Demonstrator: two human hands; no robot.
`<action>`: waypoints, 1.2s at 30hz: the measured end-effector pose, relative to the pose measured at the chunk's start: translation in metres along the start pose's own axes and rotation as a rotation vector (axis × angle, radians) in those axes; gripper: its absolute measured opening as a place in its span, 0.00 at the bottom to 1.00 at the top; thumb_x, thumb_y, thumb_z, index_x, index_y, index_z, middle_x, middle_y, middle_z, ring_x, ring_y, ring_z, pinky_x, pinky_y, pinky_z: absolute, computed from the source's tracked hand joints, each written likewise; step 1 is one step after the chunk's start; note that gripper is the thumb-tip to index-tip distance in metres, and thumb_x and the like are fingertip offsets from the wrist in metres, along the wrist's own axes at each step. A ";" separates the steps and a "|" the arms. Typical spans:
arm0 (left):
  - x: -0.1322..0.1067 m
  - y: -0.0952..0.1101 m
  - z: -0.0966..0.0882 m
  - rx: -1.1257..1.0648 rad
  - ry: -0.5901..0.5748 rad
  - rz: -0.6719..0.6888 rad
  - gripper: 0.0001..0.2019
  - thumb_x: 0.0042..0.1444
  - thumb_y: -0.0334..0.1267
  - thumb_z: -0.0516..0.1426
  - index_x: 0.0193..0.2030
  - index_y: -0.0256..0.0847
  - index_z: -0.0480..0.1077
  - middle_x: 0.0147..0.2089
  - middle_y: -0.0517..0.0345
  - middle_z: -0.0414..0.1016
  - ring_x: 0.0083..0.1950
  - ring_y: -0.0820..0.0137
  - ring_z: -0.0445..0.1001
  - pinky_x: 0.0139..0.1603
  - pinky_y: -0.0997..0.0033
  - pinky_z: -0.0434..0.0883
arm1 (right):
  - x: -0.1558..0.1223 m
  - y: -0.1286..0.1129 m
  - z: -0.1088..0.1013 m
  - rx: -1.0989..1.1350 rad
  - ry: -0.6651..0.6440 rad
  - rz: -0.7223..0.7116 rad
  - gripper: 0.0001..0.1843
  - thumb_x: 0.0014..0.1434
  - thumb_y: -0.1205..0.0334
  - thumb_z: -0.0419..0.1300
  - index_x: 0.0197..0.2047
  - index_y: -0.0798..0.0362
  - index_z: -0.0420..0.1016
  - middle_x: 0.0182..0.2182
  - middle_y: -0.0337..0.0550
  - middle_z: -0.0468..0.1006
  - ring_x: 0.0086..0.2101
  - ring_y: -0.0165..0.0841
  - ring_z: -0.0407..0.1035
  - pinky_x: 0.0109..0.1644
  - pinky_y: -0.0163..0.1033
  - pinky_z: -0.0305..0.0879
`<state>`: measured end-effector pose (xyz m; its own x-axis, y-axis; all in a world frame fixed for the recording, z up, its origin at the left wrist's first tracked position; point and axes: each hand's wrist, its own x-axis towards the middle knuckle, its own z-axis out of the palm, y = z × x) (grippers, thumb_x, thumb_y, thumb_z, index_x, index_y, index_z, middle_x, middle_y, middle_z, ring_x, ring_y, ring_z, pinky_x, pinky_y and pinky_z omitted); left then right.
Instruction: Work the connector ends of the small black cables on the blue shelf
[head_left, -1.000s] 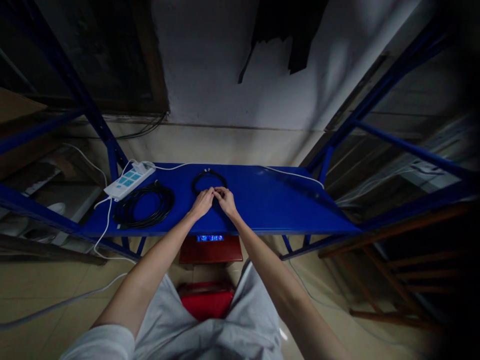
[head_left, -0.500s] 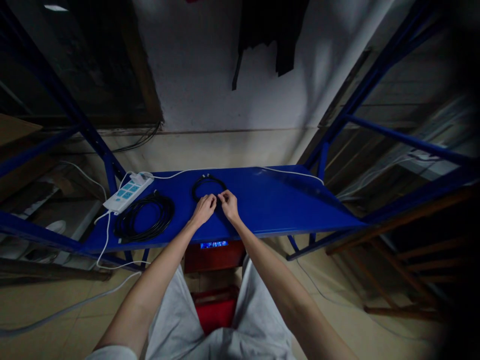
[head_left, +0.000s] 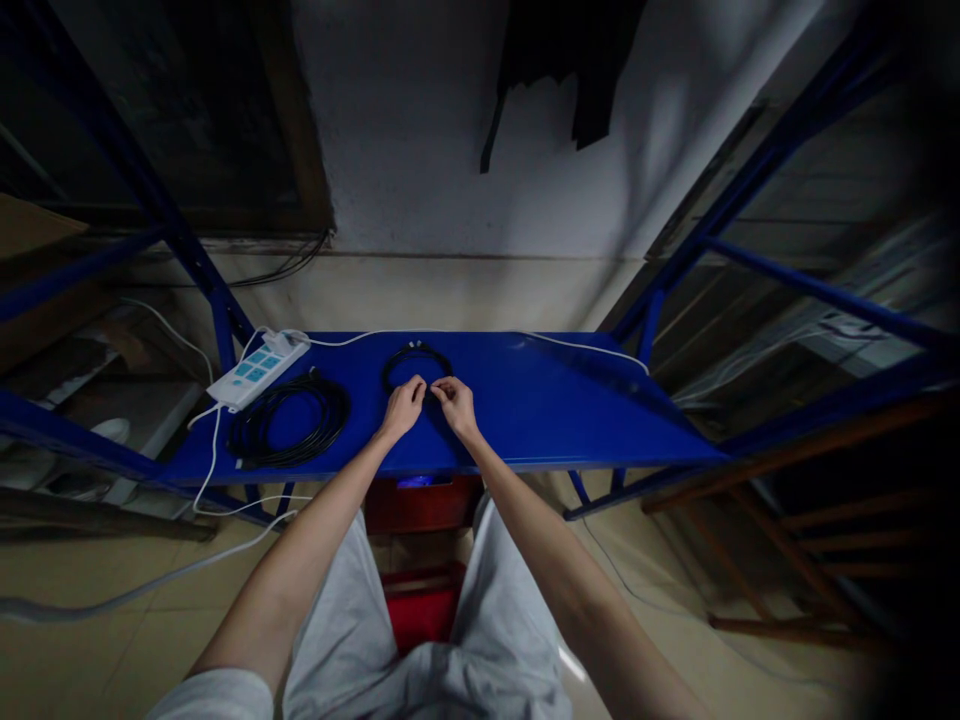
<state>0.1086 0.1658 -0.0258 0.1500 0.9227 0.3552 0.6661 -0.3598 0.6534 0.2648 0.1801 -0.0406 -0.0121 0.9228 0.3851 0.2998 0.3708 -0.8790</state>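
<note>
A small coil of black cable [head_left: 416, 364] lies near the back of the blue shelf top [head_left: 570, 425], with a connector showing at its far side. My left hand [head_left: 403, 408] and my right hand [head_left: 455, 406] meet at the near edge of this coil, and their fingertips pinch the cable there. My fingers hide that short stretch of it. To the left, a larger coil of black cable [head_left: 289, 422] lies beside a white power strip [head_left: 259, 372] with blue switches. Neither hand touches these.
A white cord [head_left: 480, 333] runs along the back of the shelf and hangs over its left side. Blue steel uprights [head_left: 225, 330] stand at the shelf's corners. Below are a red box [head_left: 420, 505] and a red container [head_left: 420, 610]. A wooden chair [head_left: 795, 560] stands to the right.
The view has tilted slightly, shifting the shelf in the picture. My fingertips remain at the near edge of the small coil, and the coil keeps its place and shape.
</note>
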 end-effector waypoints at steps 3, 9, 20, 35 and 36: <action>0.001 0.000 0.000 0.007 0.015 -0.011 0.10 0.71 0.38 0.49 0.40 0.43 0.70 0.34 0.57 0.75 0.34 0.68 0.74 0.37 0.72 0.62 | 0.000 -0.002 -0.001 -0.075 0.031 -0.020 0.14 0.61 0.52 0.60 0.35 0.54 0.80 0.30 0.44 0.75 0.30 0.34 0.66 0.37 0.38 0.62; 0.001 0.004 0.001 0.111 -0.031 0.022 0.11 0.72 0.39 0.48 0.43 0.44 0.71 0.34 0.56 0.77 0.35 0.66 0.76 0.36 0.71 0.60 | -0.004 -0.011 -0.001 -0.135 0.099 -0.072 0.14 0.64 0.54 0.56 0.35 0.54 0.78 0.34 0.46 0.77 0.33 0.34 0.68 0.40 0.38 0.63; 0.000 0.013 0.001 0.302 -0.139 0.074 0.15 0.74 0.41 0.43 0.50 0.45 0.70 0.40 0.52 0.80 0.41 0.64 0.78 0.43 0.69 0.65 | -0.004 -0.012 0.001 -0.224 0.164 -0.080 0.13 0.69 0.57 0.48 0.38 0.53 0.69 0.34 0.46 0.75 0.34 0.36 0.69 0.41 0.39 0.62; -0.007 0.008 0.001 0.028 -0.120 0.106 0.22 0.63 0.34 0.57 0.63 0.43 0.59 0.40 0.57 0.73 0.41 0.65 0.75 0.49 0.64 0.71 | 0.000 -0.009 -0.005 -0.243 0.124 0.100 0.13 0.67 0.54 0.50 0.36 0.52 0.69 0.25 0.40 0.74 0.26 0.33 0.66 0.32 0.35 0.57; -0.009 0.007 0.002 0.011 -0.122 0.131 0.27 0.61 0.31 0.57 0.66 0.42 0.57 0.42 0.56 0.73 0.43 0.64 0.75 0.51 0.62 0.71 | 0.002 -0.009 -0.009 -0.312 0.085 0.100 0.12 0.67 0.55 0.51 0.36 0.52 0.70 0.25 0.40 0.74 0.25 0.33 0.66 0.31 0.35 0.55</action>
<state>0.1130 0.1554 -0.0256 0.3227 0.8784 0.3524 0.6428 -0.4767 0.5996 0.2702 0.1775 -0.0291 0.1082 0.9360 0.3350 0.5733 0.2166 -0.7902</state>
